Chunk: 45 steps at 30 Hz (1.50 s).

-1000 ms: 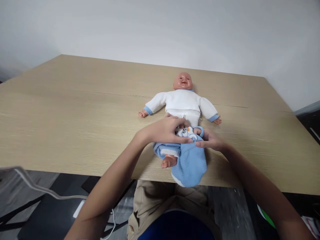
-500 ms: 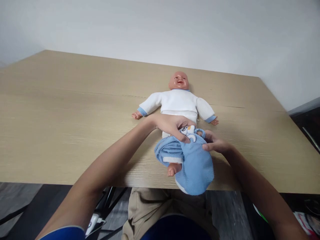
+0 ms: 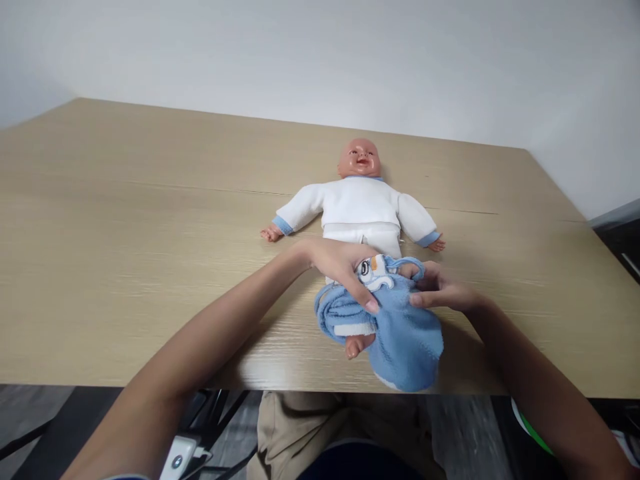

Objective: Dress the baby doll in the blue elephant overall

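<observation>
I find the doll (image 3: 360, 207) lying on its back on the wooden table (image 3: 150, 267), head toward the wall (image 3: 300, 60), arms spread out to both sides, dressed in a white shirt (image 3: 357, 200) with blue cuffs. The blue pants (image 3: 407, 343) lie over its lower end, close to the near edge of the table; one leg of them is bunched in folds, and a bare foot (image 3: 359, 345) sticks out past its white cuff, while the other leg spreads out flat toward me. I note that the left hand (image 3: 340, 261) reaches across the doll's lower body, its thumb on the front of the cloth just below a white patch (image 3: 373, 272) and its other fingers largely out of my sight, the cloth held between them. The right hand (image 3: 443, 292) holds the opposite side of the pants beside the looped waistband (image 3: 413, 260), thumb on the outer face, fingers curled near the opening; I cannot tell exactly how far in they reach. Below the table edge I record tan trousers (image 3: 290, 427) and, lower left, a white device (image 3: 177, 459) with a cable
</observation>
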Each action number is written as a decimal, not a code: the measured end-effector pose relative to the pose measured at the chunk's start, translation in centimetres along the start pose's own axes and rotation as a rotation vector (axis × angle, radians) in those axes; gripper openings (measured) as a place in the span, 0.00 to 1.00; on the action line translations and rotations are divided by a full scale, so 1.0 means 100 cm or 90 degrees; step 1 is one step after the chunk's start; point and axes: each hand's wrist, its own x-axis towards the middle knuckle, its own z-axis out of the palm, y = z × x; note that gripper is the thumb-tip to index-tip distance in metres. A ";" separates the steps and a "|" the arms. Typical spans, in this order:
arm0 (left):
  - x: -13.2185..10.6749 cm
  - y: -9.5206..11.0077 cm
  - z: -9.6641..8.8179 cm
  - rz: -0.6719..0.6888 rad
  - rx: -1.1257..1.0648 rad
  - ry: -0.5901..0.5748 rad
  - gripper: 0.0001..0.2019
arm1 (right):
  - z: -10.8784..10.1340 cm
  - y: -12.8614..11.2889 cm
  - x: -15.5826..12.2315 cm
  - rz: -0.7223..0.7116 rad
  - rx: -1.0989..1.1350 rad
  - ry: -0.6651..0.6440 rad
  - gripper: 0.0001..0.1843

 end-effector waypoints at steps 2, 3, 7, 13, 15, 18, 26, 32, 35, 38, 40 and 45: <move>0.000 0.000 0.002 0.006 -0.004 0.027 0.20 | -0.006 -0.003 -0.004 0.025 -0.059 0.020 0.19; -0.001 0.000 0.002 0.010 -0.002 0.042 0.21 | -0.009 -0.004 -0.006 0.035 -0.095 0.028 0.19; -0.002 0.000 0.005 0.018 0.005 0.074 0.23 | -0.017 -0.006 -0.012 0.067 -0.156 0.019 0.19; -0.002 0.003 0.009 0.004 0.040 -0.008 0.18 | -0.008 0.007 -0.023 0.029 0.002 0.065 0.23; -0.001 0.005 0.011 -0.005 0.041 -0.041 0.18 | -0.001 0.011 -0.026 -0.007 0.055 0.134 0.24; 0.000 0.006 0.013 0.005 0.070 -0.040 0.18 | 0.006 0.011 -0.025 -0.023 0.082 0.167 0.21; 0.004 0.004 0.015 0.068 0.032 0.050 0.13 | 0.012 -0.004 -0.019 0.058 -0.009 -0.028 0.35; 0.006 0.001 0.016 0.072 0.042 0.099 0.15 | 0.017 -0.007 -0.029 0.112 -0.055 0.014 0.23; 0.005 0.004 0.016 0.042 0.041 0.053 0.17 | 0.012 0.003 -0.032 0.059 -0.005 0.111 0.25; 0.004 0.005 0.017 -0.006 0.015 -0.041 0.22 | 0.007 0.013 -0.030 0.036 0.053 0.206 0.28; 0.002 0.005 0.018 -0.045 -0.046 -0.087 0.25 | 0.004 0.015 -0.028 0.051 0.074 0.232 0.29; 0.000 0.002 0.016 -0.040 -0.108 -0.095 0.20 | 0.000 0.007 -0.026 0.075 0.006 0.206 0.32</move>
